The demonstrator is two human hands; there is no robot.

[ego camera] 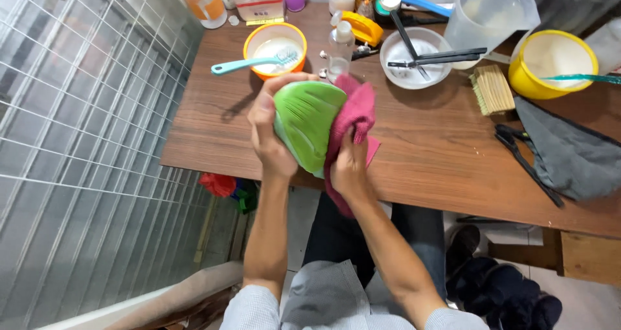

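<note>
My left hand (266, 131) grips a bright green rounded object (306, 124), smooth and creased like a shoe or pouch, held just above the near edge of the brown wooden table (420, 155). My right hand (349, 165) presses a pink cloth (354, 113) against the green object's right side. The cloth hangs down past my wrist and hides part of the object.
On the table stand an orange bowl (259, 42) with a teal brush (249, 63), a clear bottle (339, 49), a white bowl (417, 68) with black tools, a straw brush (491, 89), a yellow bowl (550, 62), a clear jug (488, 10) and a grey cloth (572, 152). A wire grid (77, 129) lines the left.
</note>
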